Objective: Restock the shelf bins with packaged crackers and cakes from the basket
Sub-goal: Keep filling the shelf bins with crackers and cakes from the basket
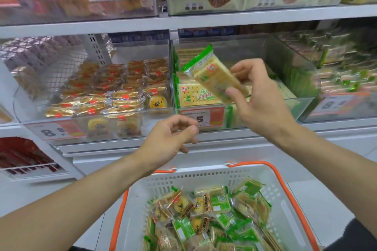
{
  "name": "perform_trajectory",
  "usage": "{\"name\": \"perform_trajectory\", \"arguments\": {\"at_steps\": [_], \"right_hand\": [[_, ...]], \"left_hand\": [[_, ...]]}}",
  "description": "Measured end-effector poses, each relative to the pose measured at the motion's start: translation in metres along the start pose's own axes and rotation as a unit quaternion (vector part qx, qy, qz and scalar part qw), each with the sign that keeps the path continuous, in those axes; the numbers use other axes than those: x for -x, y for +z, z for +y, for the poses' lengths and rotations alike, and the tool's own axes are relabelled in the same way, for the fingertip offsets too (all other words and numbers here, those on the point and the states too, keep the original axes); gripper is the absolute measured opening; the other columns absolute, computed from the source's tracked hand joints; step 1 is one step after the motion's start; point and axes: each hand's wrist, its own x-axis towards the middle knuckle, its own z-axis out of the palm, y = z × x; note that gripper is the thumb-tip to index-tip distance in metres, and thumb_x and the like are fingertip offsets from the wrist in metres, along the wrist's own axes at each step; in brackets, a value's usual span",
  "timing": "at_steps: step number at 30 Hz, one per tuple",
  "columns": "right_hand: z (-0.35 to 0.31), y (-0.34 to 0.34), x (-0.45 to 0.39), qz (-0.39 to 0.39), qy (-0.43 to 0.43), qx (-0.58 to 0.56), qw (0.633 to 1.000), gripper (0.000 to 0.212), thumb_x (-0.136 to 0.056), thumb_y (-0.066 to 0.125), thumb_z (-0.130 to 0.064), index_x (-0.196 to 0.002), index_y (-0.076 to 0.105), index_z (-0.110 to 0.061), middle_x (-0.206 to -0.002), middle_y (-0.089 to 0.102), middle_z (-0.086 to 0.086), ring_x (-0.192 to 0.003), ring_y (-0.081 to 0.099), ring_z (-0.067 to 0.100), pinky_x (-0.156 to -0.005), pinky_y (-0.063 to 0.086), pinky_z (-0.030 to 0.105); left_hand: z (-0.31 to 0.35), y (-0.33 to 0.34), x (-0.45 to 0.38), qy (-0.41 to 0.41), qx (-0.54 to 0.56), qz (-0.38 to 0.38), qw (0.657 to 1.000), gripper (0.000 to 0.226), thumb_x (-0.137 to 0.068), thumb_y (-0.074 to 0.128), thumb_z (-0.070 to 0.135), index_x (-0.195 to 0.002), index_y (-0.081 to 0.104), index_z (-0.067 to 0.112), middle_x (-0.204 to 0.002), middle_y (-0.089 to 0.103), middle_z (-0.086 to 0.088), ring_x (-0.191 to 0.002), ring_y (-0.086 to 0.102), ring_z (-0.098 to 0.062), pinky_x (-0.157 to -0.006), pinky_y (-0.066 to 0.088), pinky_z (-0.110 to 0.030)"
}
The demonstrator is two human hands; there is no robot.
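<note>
My right hand (259, 98) grips a green-and-cream cracker packet (212, 71), tilted, over the clear cracker bin (302, 104) that holds similar green packets. My left hand (171, 138) hovers lower, in front of the bin's price tag, fingers loosely curled and holding nothing. To the left, a second clear bin (26, 112) holds several gold-wrapped round cakes. Below, a white basket with orange handles (173, 185) contains a mix of green cracker packets and cake packets.
An upper shelf (183, 22) carries more boxes and large price cards. Further clear bins of green packets stand at the right (342, 71). A lower bin with red packets (24, 157) sits at the left. White floor tiles surround the basket.
</note>
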Motion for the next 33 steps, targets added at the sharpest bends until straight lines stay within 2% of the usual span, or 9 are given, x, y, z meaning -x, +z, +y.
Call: {"name": "perform_trajectory", "arguments": {"at_steps": [2,5,10,13,19,23,26,29,33], "right_hand": [[0.004,-0.002,-0.017,0.003,-0.012,0.067,0.998,0.035,-0.091,0.067,-0.007,-0.112,0.050,-0.028,-0.101,0.059,-0.011,-0.101,0.057,0.016,-0.092,0.040,0.041],[0.013,0.011,-0.028,-0.049,-0.032,0.149,0.987,0.029,-0.092,0.064,-0.007,-0.113,0.061,-0.027,-0.104,0.062,-0.013,-0.104,0.052,0.017,-0.088,0.025,0.034],[0.026,0.024,-0.033,-0.134,-0.043,0.166,0.976,0.027,-0.090,0.069,-0.009,-0.113,0.068,-0.024,-0.096,0.057,-0.018,-0.100,0.049,0.013,-0.097,0.040,0.034],[0.031,0.030,-0.035,-0.093,-0.035,0.172,0.980,0.029,-0.091,0.070,-0.010,-0.117,0.071,-0.023,-0.107,0.053,-0.005,-0.110,0.046,0.015,-0.098,0.032,0.023],[0.032,0.041,-0.028,-0.127,-0.009,0.217,0.968,0.035,-0.104,0.050,-0.026,-0.138,0.058,-0.030,-0.124,0.050,-0.001,-0.119,0.036,0.023,-0.097,0.036,0.044],[0.037,0.038,-0.023,-0.149,-0.031,0.203,0.967,0.043,-0.105,0.046,-0.025,-0.148,0.048,-0.025,-0.139,0.051,-0.001,-0.132,0.035,0.023,-0.104,0.034,0.045],[0.041,0.035,-0.025,-0.160,-0.047,0.154,0.974,0.043,-0.104,0.047,-0.015,-0.146,0.050,-0.017,-0.139,0.054,0.001,-0.134,0.038,0.022,-0.113,0.031,0.034],[0.043,0.032,-0.026,-0.158,-0.055,0.140,0.976,0.041,-0.101,0.047,-0.008,-0.140,0.056,-0.017,-0.137,0.057,0.001,-0.133,0.041,0.021,-0.112,0.025,0.024],[0.036,0.031,-0.033,-0.152,0.004,0.131,0.980,0.042,-0.102,0.045,-0.008,-0.137,0.059,-0.025,-0.139,0.058,-0.002,-0.135,0.042,0.019,-0.115,0.032,0.039]], "left_hand": [[-0.001,0.001,-0.002,-0.001,-0.019,0.026,0.999,0.011,-0.096,0.063,0.010,-0.107,0.067,0.012,-0.107,0.071,-0.015,-0.095,0.072,-0.028,-0.066,0.056,-0.035],[-0.002,0.005,-0.005,-0.007,-0.035,0.053,0.998,0.013,-0.095,0.060,0.003,-0.101,0.067,0.012,-0.107,0.071,-0.014,-0.092,0.072,-0.027,-0.060,0.052,-0.029],[-0.010,0.002,-0.007,-0.016,-0.073,0.008,0.997,0.018,-0.097,0.056,0.000,-0.094,0.070,0.011,-0.097,0.075,-0.009,-0.091,0.072,-0.025,-0.061,0.052,-0.030],[-0.014,0.004,-0.007,-0.022,-0.084,-0.031,0.996,0.018,-0.099,0.055,0.001,-0.095,0.070,0.009,-0.091,0.076,-0.007,-0.089,0.072,-0.025,-0.060,0.049,-0.030],[-0.015,0.011,-0.007,-0.028,-0.101,-0.061,0.993,0.018,-0.098,0.056,0.002,-0.093,0.070,0.011,-0.094,0.076,-0.008,-0.092,0.071,-0.027,-0.060,0.047,-0.028],[-0.017,0.007,-0.009,-0.032,-0.100,-0.058,0.993,0.017,-0.098,0.056,0.003,-0.094,0.070,0.011,-0.094,0.076,-0.007,-0.093,0.071,-0.027,-0.061,0.048,-0.027],[-0.018,0.005,-0.009,-0.036,-0.100,-0.054,0.993,0.016,-0.098,0.056,0.003,-0.095,0.070,0.010,-0.093,0.077,-0.006,-0.093,0.071,-0.027,-0.061,0.049,-0.026],[-0.019,0.004,-0.010,-0.039,-0.093,-0.049,0.994,0.016,-0.100,0.054,0.005,-0.100,0.069,0.011,-0.093,0.077,-0.007,-0.087,0.072,-0.023,-0.060,0.049,-0.026],[-0.019,0.003,-0.012,-0.032,-0.081,-0.034,0.996,0.021,-0.107,0.040,0.012,-0.109,0.061,0.012,-0.082,0.077,-0.008,-0.066,0.069,-0.020,-0.054,0.044,-0.026]]}}
